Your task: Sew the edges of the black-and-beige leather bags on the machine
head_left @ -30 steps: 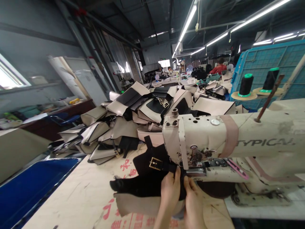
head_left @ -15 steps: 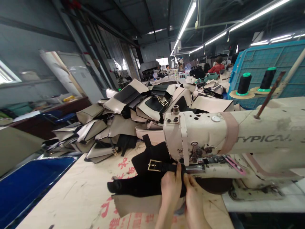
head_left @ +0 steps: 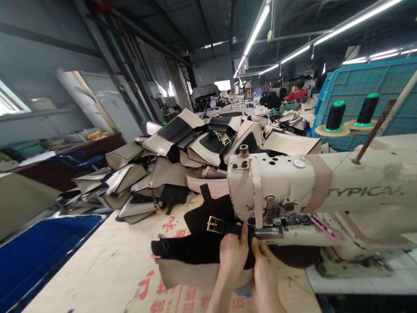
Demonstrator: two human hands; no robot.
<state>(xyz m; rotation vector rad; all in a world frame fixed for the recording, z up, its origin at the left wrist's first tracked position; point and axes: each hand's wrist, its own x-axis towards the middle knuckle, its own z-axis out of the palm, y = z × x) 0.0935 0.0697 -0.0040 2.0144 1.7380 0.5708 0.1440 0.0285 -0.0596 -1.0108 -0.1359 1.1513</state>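
A: Hands?
B: Left hand point(head_left: 233, 252) pinches the black piece point(head_left: 192, 250) by its strap point(head_left: 230, 228), thumb pressing down; right hand point(head_left: 264, 265) pinches alongside. Fingers appear nearly closed; undersides hidden.
A: Piece position?
B: On the table point(head_left: 94, 261), right side against the sewing machine point(head_left: 276, 174); bags point(head_left: 167, 171) heaped beyond.
A: Change this past second?
B: Almost none. Grip and buckle point(head_left: 213, 224) keep their places; the view shifts slightly. Reads as steadying, no visible advance.
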